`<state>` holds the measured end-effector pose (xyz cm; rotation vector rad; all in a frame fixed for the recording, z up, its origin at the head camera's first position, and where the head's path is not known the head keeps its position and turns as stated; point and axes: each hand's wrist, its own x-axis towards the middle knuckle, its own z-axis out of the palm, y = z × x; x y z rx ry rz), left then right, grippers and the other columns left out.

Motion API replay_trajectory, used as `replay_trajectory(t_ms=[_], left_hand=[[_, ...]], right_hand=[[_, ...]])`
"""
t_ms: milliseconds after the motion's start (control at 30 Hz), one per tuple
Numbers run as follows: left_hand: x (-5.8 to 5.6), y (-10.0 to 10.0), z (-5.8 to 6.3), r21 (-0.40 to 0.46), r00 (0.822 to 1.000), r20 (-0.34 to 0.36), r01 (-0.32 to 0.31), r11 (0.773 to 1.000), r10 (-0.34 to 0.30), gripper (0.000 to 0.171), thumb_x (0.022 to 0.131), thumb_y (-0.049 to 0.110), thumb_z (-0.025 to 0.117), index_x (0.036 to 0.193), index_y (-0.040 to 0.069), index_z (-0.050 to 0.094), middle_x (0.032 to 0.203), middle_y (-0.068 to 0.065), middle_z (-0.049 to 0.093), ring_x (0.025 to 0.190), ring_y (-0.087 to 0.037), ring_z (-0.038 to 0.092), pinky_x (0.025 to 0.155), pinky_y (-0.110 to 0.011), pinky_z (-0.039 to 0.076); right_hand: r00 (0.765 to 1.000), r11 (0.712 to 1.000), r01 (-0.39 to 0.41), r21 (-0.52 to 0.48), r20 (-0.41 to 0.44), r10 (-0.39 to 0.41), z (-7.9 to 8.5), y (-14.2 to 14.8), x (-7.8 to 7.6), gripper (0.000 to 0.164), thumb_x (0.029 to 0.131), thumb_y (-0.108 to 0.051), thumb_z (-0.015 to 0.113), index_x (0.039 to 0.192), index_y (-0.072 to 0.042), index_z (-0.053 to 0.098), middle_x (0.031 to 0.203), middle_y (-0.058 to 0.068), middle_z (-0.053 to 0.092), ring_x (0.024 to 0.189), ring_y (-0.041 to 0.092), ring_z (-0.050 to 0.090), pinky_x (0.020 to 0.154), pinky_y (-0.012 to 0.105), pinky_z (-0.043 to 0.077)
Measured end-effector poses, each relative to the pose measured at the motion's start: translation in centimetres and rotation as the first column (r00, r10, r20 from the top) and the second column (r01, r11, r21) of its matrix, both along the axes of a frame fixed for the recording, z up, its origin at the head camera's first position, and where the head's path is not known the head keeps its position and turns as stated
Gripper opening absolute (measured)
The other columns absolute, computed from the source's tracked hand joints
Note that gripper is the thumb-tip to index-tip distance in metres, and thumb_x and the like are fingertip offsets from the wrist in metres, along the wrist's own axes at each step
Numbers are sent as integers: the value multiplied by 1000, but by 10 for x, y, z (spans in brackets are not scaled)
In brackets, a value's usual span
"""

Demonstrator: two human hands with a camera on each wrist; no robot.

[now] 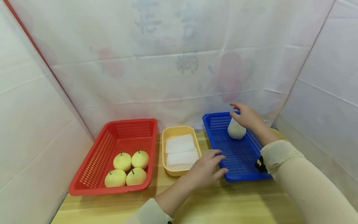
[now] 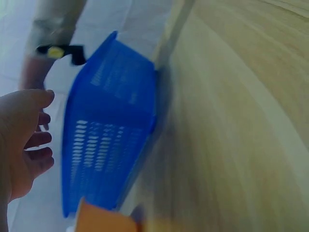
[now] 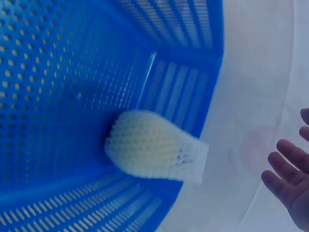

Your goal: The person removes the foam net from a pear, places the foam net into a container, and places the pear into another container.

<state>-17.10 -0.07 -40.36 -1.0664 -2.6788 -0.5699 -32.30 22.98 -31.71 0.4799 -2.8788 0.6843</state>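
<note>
A pear in a white foam net (image 3: 145, 145) stands in the far right corner of the blue basket (image 1: 233, 155). Just above it is my right hand (image 1: 247, 118), fingers loosely bent and holding nothing; the right wrist view shows those fingers apart from the net. My left hand (image 1: 205, 166) hovers beside the blue basket's near left edge, fingers spread and empty. Between the baskets, a yellow tray (image 1: 165, 161) holds white foam nets (image 1: 181, 151) lying flat. Several bare yellow pears (image 1: 122, 161) sit in the front part of the red basket (image 1: 112, 191) on the left.
All three containers stand on a wooden table (image 1: 223, 202). A printed white cloth (image 1: 179, 77) hangs close behind them, with white side walls at left and right. The tray's orange-yellow edge (image 2: 104, 220) appears low in the left wrist view.
</note>
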Motion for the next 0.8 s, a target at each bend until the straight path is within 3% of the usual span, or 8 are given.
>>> replay_trajectory(t_ms=[233, 367, 500, 800], left_hand=[[6, 12, -15, -42, 997, -78, 27, 999, -30, 34, 99, 46, 53, 113, 21, 71, 130, 2, 57, 129, -12, 48, 111, -23, 39], [15, 14, -16, -30, 992, -118, 38, 999, -41, 33, 99, 47, 54, 106, 21, 73, 120, 5, 58, 120, -8, 50, 106, -18, 41], [20, 17, -13, -27, 991, -131, 39, 999, -42, 34, 99, 47, 52, 106, 22, 73, 122, 5, 59, 124, -9, 48, 109, -18, 38], [31, 23, -12, -23, 982, -181, 43, 999, -47, 34, 97, 47, 56, 104, 20, 75, 120, 3, 62, 126, -11, 50, 114, -18, 31]], right_hand=[[996, 995, 43, 87, 78, -49, -8, 17, -26, 57, 98, -22, 53, 147, 3, 37, 140, 36, 44, 124, 53, 46, 98, 66, 41], [986, 986, 32, 165, 156, -58, -17, 29, -33, 64, 96, -22, 57, 144, 13, 34, 142, 40, 38, 127, 57, 39, 102, 67, 37], [972, 977, 33, 210, 221, -80, -20, 41, -37, 68, 92, -21, 60, 142, 16, 33, 142, 42, 35, 129, 59, 35, 105, 68, 33], [970, 974, -5, 225, 237, -50, -26, 51, -36, 43, 91, -11, 61, 122, 19, 54, 121, 40, 56, 109, 55, 54, 91, 63, 47]])
